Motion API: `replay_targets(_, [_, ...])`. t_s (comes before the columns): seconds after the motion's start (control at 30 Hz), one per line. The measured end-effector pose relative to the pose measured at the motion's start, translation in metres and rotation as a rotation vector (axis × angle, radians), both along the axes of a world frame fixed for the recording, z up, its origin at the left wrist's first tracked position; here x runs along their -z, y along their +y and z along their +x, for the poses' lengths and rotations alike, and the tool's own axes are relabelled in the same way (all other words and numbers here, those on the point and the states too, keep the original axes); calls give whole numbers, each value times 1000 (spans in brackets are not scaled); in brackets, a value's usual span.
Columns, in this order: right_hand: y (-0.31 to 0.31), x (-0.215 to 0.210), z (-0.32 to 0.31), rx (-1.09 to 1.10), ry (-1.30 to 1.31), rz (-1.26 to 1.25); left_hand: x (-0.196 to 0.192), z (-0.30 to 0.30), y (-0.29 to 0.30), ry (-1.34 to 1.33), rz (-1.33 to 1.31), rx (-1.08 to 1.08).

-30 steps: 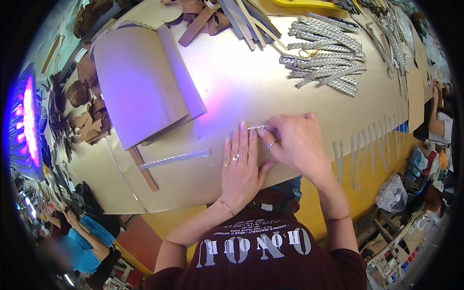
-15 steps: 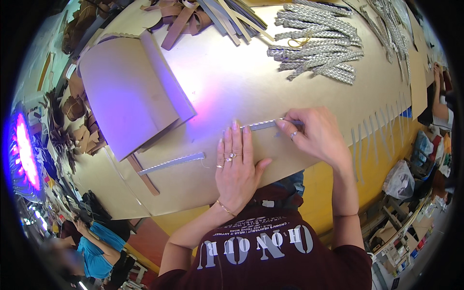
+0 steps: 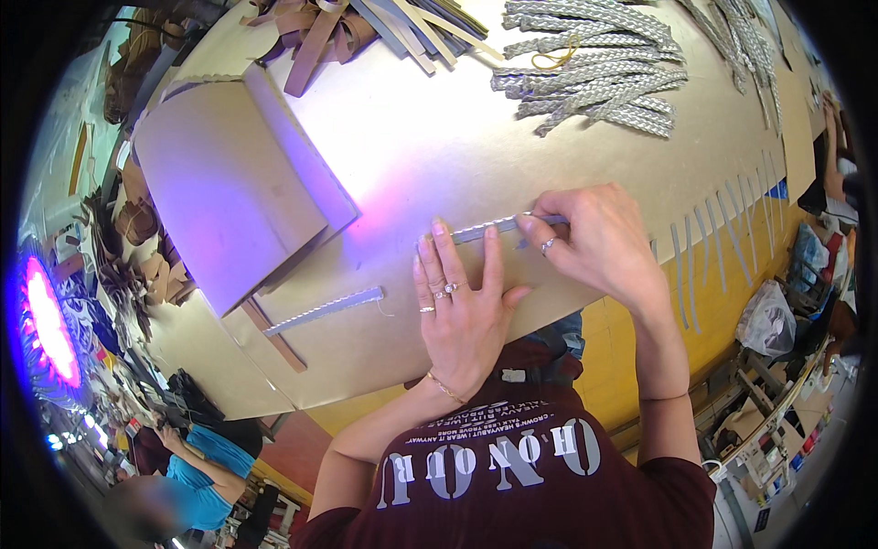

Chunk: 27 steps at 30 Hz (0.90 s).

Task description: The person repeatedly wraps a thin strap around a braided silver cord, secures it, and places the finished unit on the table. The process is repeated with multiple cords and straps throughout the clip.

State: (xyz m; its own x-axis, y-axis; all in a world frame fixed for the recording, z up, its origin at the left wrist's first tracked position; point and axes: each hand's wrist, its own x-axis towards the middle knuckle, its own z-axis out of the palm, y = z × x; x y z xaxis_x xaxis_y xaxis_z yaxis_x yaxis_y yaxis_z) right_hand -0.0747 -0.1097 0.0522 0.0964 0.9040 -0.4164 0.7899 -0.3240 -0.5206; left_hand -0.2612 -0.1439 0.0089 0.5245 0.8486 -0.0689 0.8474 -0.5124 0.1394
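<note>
The silver strip [image 3: 489, 228] lies flat on the counter [image 3: 439, 137], close to the near edge, right in front of the person. The left hand [image 3: 462, 306] is spread open and flat, palm down, with its fingertips [image 3: 439, 234] pressing on the strip's left part. It is not grabbing anything; it just holds the strip down. There are rings on two of its fingers and a thin bracelet at the wrist. The right hand [image 3: 594, 240] is curled, and its grip is pinched on the strip's right end, thumb and finger closed on it. The two hands are just beside each other.

Another silver strip [image 3: 325, 309] lies alone to the left, also near the near edge, with a brown wooden stick [image 3: 274, 336] next to it. A big sheet of brown card [image 3: 224, 188] lies toward the left side of the counter. A heap of braided silver strips [image 3: 594, 55] sits at the far edge. Thin grey strips [image 3: 722, 242] hang over the near right edge.
</note>
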Motion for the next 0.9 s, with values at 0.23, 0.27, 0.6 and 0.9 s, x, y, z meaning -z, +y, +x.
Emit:
replay_targets(0.23, [-11, -2, -5, 65, -126, 37, 0, 12, -1, 80, 66, -21])
replay_targets(0.27, [-15, -3, -4, 110, -175, 52, -1, 12, -2, 90, 70, -22])
replay_targets(0.6, [-34, 6, 23, 349, 94, 118, 9, 10, 5, -232, -218, 77])
replay_targets(0.9, [-34, 5, -4, 171, -319, 335, 5, -12, -2, -270, -241, 68])
